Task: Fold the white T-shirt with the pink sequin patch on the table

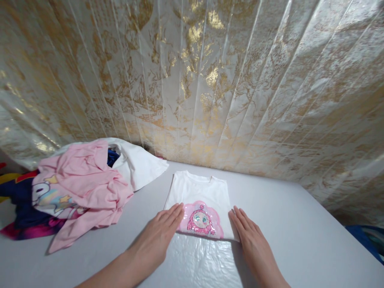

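Observation:
A white T-shirt (196, 186) lies folded into a compact rectangle on the pale table, its neckline toward the wall. A pink sequinned cartoon figure fills the half of its front nearest me. My left hand (162, 226) rests flat over the shirt's left edge, fingers straight and close together, holding nothing. Along the opposite edge, my right hand (250, 236) touches the right side of the fabric with its fingers extended. Both palms face down, and the lower hem runs between them.
To the left is a loose heap of clothes: a pink top (90, 180) with a cartoon print, a white garment (138, 164) and a dark blue one (24, 204). A gold-patterned sheet (195, 80) covers the wall behind the table (285, 224). Blue fabric (364, 240) shows beyond the right edge.

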`<state>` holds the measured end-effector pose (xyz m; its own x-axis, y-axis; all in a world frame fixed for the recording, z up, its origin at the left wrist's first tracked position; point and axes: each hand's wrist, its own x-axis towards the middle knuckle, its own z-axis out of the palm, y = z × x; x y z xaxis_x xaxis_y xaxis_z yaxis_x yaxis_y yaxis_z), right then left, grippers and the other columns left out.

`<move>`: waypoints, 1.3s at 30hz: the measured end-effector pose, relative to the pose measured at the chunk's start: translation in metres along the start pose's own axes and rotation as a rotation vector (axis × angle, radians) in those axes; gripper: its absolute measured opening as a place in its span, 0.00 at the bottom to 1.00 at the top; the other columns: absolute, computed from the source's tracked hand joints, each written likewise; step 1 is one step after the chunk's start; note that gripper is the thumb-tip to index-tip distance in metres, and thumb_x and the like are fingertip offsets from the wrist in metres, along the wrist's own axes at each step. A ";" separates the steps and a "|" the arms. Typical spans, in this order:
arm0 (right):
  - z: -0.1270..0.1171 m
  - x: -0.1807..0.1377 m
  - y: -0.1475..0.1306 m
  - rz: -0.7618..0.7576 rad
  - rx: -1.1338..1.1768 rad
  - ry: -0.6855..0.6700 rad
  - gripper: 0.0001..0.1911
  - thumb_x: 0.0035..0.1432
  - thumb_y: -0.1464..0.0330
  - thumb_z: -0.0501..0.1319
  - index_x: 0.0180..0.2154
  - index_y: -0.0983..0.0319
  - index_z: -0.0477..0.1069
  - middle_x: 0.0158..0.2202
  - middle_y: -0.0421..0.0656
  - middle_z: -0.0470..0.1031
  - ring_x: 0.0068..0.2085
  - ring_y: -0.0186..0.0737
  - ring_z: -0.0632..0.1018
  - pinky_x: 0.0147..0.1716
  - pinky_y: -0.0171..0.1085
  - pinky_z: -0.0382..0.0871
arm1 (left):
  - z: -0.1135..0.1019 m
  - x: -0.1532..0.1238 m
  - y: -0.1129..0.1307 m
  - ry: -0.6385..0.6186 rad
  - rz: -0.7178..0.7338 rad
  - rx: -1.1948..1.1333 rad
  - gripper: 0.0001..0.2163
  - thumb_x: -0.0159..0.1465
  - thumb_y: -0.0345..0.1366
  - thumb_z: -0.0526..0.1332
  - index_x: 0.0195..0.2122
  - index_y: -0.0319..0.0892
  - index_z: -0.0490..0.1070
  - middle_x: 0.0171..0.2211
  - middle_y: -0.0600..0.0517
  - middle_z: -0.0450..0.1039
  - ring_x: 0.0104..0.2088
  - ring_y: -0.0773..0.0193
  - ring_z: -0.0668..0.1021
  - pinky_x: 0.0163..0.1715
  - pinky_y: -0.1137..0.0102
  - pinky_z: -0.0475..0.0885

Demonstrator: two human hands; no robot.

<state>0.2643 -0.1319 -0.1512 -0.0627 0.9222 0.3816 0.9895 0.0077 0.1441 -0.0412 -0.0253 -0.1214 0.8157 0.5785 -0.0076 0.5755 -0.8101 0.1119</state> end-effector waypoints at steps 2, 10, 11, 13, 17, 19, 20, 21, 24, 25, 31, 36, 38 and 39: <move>0.000 -0.002 -0.003 0.018 0.015 0.033 0.34 0.53 0.85 0.45 0.58 0.63 0.67 0.63 0.47 0.65 0.63 0.48 0.66 0.53 0.46 0.70 | -0.004 0.000 0.004 0.043 0.002 -0.013 0.42 0.49 0.20 0.51 0.68 0.38 0.47 0.69 0.46 0.41 0.68 0.59 0.50 0.62 0.58 0.54; 0.005 0.010 -0.043 -0.040 0.265 0.019 0.24 0.68 0.65 0.49 0.64 0.60 0.58 0.65 0.48 0.60 0.64 0.48 0.64 0.57 0.49 0.68 | -0.004 0.020 0.007 0.113 0.027 -0.012 0.25 0.72 0.44 0.50 0.67 0.42 0.52 0.68 0.47 0.48 0.67 0.56 0.55 0.62 0.57 0.56; 0.007 0.010 -0.044 -0.030 0.280 -0.003 0.25 0.68 0.63 0.49 0.65 0.59 0.57 0.65 0.47 0.59 0.64 0.49 0.63 0.57 0.50 0.67 | -0.003 0.020 0.003 0.132 0.018 0.000 0.24 0.72 0.44 0.49 0.67 0.42 0.52 0.68 0.47 0.47 0.67 0.57 0.54 0.62 0.58 0.56; 0.009 0.009 -0.040 -0.013 0.327 -0.049 0.26 0.69 0.62 0.48 0.66 0.57 0.53 0.67 0.45 0.56 0.66 0.48 0.60 0.59 0.51 0.65 | 0.000 0.017 -0.008 0.184 -0.015 0.021 0.24 0.73 0.42 0.47 0.68 0.42 0.50 0.69 0.48 0.45 0.67 0.58 0.53 0.62 0.60 0.55; 0.012 0.009 -0.029 0.035 0.412 -0.069 0.25 0.70 0.62 0.45 0.66 0.58 0.53 0.68 0.45 0.55 0.67 0.47 0.57 0.60 0.51 0.63 | 0.004 0.009 -0.027 0.225 -0.090 0.045 0.23 0.72 0.39 0.46 0.68 0.41 0.52 0.68 0.46 0.47 0.67 0.58 0.54 0.61 0.61 0.56; 0.016 0.012 -0.026 0.075 0.412 -0.049 0.25 0.70 0.62 0.44 0.65 0.60 0.56 0.67 0.47 0.56 0.67 0.47 0.57 0.60 0.52 0.62 | 0.005 0.008 -0.029 0.223 -0.111 0.049 0.23 0.72 0.38 0.47 0.67 0.41 0.54 0.68 0.46 0.48 0.67 0.58 0.55 0.60 0.62 0.56; 0.018 0.015 -0.025 0.097 0.403 -0.042 0.25 0.70 0.62 0.44 0.64 0.61 0.57 0.67 0.48 0.57 0.67 0.47 0.57 0.61 0.52 0.61 | 0.005 0.008 -0.029 0.226 -0.121 0.051 0.22 0.72 0.37 0.47 0.67 0.41 0.54 0.68 0.46 0.48 0.67 0.58 0.55 0.60 0.62 0.56; 0.021 0.018 -0.024 0.118 0.389 -0.044 0.25 0.70 0.62 0.44 0.64 0.63 0.57 0.66 0.49 0.57 0.67 0.48 0.57 0.61 0.52 0.61 | 0.004 0.009 -0.028 0.230 -0.128 0.052 0.22 0.72 0.36 0.46 0.67 0.41 0.54 0.68 0.46 0.47 0.67 0.59 0.54 0.61 0.62 0.56; 0.030 0.028 -0.021 0.193 0.321 -0.062 0.26 0.68 0.62 0.44 0.63 0.67 0.59 0.66 0.53 0.57 0.66 0.51 0.59 0.60 0.53 0.60 | 0.001 0.013 -0.022 0.227 -0.146 0.044 0.22 0.72 0.36 0.47 0.67 0.41 0.53 0.69 0.45 0.46 0.67 0.59 0.53 0.61 0.61 0.55; 0.032 0.031 -0.020 0.220 0.295 -0.066 0.27 0.68 0.62 0.45 0.62 0.68 0.60 0.66 0.55 0.57 0.66 0.52 0.60 0.60 0.54 0.61 | 0.001 0.015 -0.021 0.218 -0.156 0.039 0.22 0.72 0.37 0.47 0.67 0.41 0.53 0.69 0.45 0.46 0.67 0.58 0.53 0.60 0.60 0.56; 0.037 0.040 -0.015 0.291 0.272 -0.043 0.26 0.65 0.62 0.47 0.59 0.70 0.63 0.63 0.58 0.62 0.63 0.56 0.63 0.58 0.56 0.61 | -0.001 0.017 -0.019 0.146 -0.213 -0.006 0.23 0.71 0.37 0.50 0.66 0.41 0.54 0.68 0.44 0.48 0.67 0.55 0.54 0.60 0.58 0.57; 0.033 0.046 -0.014 0.296 0.511 0.080 0.24 0.60 0.64 0.52 0.58 0.62 0.62 0.56 0.53 0.69 0.57 0.51 0.70 0.55 0.52 0.65 | -0.003 0.018 -0.016 0.137 -0.226 -0.018 0.23 0.71 0.36 0.51 0.66 0.40 0.55 0.68 0.44 0.49 0.67 0.55 0.54 0.60 0.58 0.58; 0.034 0.052 -0.009 0.367 0.649 0.110 0.26 0.58 0.65 0.53 0.59 0.61 0.60 0.55 0.52 0.69 0.55 0.49 0.72 0.53 0.49 0.68 | -0.002 0.018 -0.013 0.135 -0.232 -0.014 0.23 0.70 0.36 0.51 0.66 0.41 0.55 0.68 0.44 0.49 0.67 0.55 0.55 0.60 0.58 0.59; 0.035 0.054 -0.005 0.419 0.707 0.105 0.27 0.57 0.65 0.53 0.59 0.61 0.59 0.54 0.51 0.69 0.53 0.48 0.73 0.51 0.48 0.69 | -0.002 0.018 -0.010 0.133 -0.233 -0.014 0.23 0.70 0.36 0.51 0.66 0.41 0.55 0.68 0.44 0.49 0.67 0.55 0.55 0.60 0.58 0.59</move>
<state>0.2608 -0.0682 -0.1632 0.3521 0.8622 0.3642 0.7799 -0.0551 -0.6235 -0.0325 -0.0065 -0.1209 0.6456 0.7576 0.0960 0.7455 -0.6525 0.1359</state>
